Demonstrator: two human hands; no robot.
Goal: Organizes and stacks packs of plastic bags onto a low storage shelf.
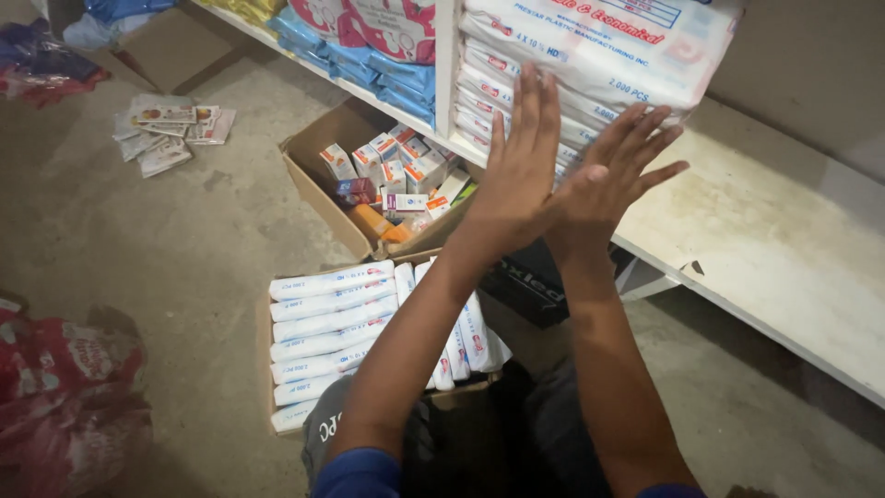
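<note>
Both my hands are raised flat against a tall stack of white plastic-bag packs on a white shelf. My left hand presses its open palm on the front of the stack, fingers spread upward. Beside it, my right hand lies slightly behind, also flat with fingers apart, touching the stack's lower edge. Neither hand grips anything. Below my arms sits a cardboard box filled with more of the same white packs.
An open cardboard box of small cartons stands on the concrete floor by the shelf. Blue packs fill the shelf to the left. Loose sachets lie at the far left; red bags sit at the near left.
</note>
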